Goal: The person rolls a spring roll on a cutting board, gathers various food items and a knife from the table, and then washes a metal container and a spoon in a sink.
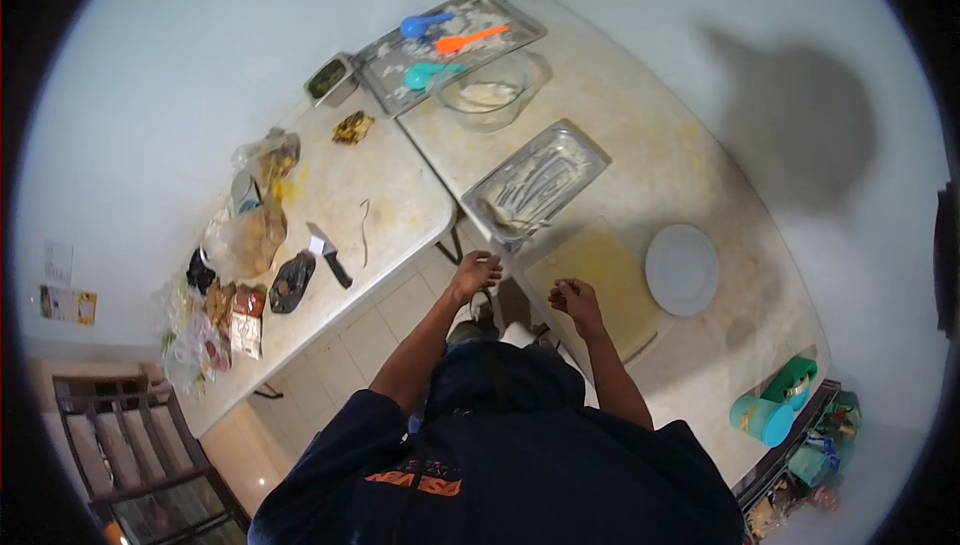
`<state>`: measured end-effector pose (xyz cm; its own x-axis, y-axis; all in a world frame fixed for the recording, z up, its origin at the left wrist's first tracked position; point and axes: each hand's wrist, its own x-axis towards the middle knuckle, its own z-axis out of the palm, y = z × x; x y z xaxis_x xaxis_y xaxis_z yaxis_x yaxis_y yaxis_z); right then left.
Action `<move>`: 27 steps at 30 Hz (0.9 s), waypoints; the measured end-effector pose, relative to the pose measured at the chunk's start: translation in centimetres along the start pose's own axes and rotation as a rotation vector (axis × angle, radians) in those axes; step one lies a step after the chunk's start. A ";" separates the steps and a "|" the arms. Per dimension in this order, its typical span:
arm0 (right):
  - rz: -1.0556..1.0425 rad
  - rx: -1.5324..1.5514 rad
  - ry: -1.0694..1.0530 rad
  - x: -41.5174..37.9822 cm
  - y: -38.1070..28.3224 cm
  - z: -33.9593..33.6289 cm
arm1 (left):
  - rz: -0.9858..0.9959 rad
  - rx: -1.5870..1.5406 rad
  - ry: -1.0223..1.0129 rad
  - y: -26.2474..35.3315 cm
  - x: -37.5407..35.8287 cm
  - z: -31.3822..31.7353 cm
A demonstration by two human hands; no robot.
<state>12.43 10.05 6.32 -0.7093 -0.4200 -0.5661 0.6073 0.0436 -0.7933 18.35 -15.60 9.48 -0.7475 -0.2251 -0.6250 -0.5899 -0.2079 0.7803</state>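
My left hand (478, 275) is over the table's near edge, beside the lower end of a deep metal tray (540, 180) smeared with white paste. Its fingers are apart and nothing shows in them. Above a yellowish cutting board (610, 265), my right hand (575, 303) has its fingers curled together; whatever they may hold is hidden. A utensil handle seems to lie in the tray's near end. To the right of the board sits a round white plate (682, 270).
A glass bowl (485, 95) and a large tray (385, 75) with blue, orange and teal scoops stand farther back. On the left table lie a knife (330, 255), a black bag (292, 282) and several food bags. A turquoise container (760, 418) stands at right.
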 end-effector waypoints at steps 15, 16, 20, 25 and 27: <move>0.095 0.482 0.061 9.3 0.8 11.0 | -0.047 0.062 -0.223 4.7 6.5 -8.1; 0.081 0.530 0.127 10.1 1.1 11.3 | -0.035 0.088 -0.248 5.1 7.4 -9.5; 0.052 0.633 0.275 11.0 0.4 12.5 | 0.046 0.137 -0.251 5.9 9.4 -13.9; -0.053 0.839 0.355 15.0 1.1 10.4 | 0.129 0.181 -0.008 4.9 9.5 -19.4; -0.117 1.032 0.353 16.9 0.2 10.7 | 0.258 0.370 0.223 2.0 10.8 -22.3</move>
<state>4.35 -6.72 -0.98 -0.7447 -0.0813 -0.6624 0.4198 -0.8287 -0.3702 15.91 -39.64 3.83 -0.8234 -0.4312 -0.3689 -0.4937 0.2237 0.8404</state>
